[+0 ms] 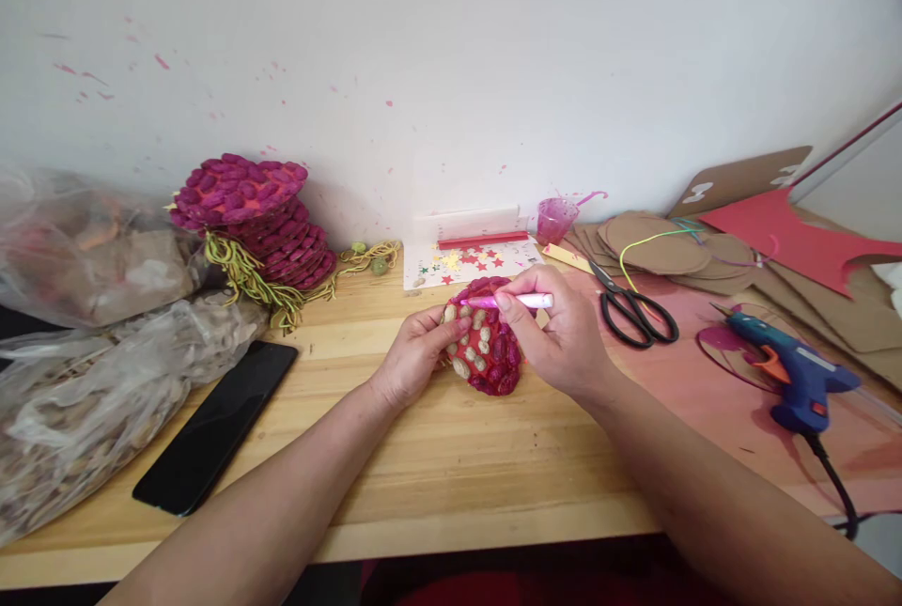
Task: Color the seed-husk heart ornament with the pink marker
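A round red disc (488, 343) covered with peanut-like shells is in front of me. Shells along its right side and top are dark magenta, while those at its left and middle are still pale beige. My left hand (415, 350) grips the disc's left edge, thumb on top. In my right hand (556, 329) is a white and magenta marker pen (525, 301), held between thumb and fingers. Its pink tip points left, over the disc's upper part; whether it touches a shell I cannot tell.
Behind stand a stack of magenta shell-covered discs (257, 221), a white sheet with paper stars (415, 275) and a pink cup (556, 221). Right are scissors (634, 310), cardboard circles (652, 244) and a glue gun (796, 366). Left lie a phone (218, 427) and plastic bags (127, 399).
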`<state>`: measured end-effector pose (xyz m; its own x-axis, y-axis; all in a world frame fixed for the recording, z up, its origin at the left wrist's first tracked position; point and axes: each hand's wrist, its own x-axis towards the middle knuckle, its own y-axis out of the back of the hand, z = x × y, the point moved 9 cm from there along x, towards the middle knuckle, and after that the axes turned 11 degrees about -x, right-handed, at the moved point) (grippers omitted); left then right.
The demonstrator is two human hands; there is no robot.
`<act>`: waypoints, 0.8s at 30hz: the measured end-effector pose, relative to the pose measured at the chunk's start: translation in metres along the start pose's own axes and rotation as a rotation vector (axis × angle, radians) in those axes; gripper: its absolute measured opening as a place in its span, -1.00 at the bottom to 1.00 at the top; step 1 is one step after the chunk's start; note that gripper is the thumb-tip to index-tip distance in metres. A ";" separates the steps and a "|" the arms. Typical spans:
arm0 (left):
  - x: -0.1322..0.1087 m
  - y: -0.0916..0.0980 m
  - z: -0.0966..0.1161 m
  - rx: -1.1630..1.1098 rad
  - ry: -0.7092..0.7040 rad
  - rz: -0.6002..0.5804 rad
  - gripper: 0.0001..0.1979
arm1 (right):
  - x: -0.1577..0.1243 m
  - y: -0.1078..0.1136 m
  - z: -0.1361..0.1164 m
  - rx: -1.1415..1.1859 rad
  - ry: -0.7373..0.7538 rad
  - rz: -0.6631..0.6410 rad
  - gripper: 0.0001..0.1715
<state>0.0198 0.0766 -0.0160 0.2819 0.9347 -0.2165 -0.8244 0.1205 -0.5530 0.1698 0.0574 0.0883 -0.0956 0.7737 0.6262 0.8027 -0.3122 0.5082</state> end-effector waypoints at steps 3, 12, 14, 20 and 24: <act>-0.001 -0.001 0.000 0.007 0.001 -0.005 -0.63 | 0.000 -0.002 0.000 0.025 -0.003 -0.020 -0.89; 0.001 0.002 0.000 0.046 -0.025 0.002 -0.62 | 0.006 0.010 0.005 0.042 -0.024 0.055 -0.84; -0.001 -0.001 0.005 0.090 -0.087 -0.018 -0.64 | 0.005 0.009 0.001 0.088 -0.009 0.049 -0.88; -0.007 -0.007 0.021 0.177 -0.259 -0.043 -0.65 | 0.002 0.012 -0.003 0.128 0.021 0.064 -0.93; -0.012 -0.009 0.031 0.304 -0.399 -0.063 -0.70 | 0.001 0.020 -0.005 0.160 0.013 0.119 -0.92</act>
<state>0.0087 0.0746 0.0170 0.1750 0.9704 0.1666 -0.9344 0.2170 -0.2826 0.1830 0.0488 0.1022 -0.0011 0.7294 0.6841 0.8921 -0.3084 0.3303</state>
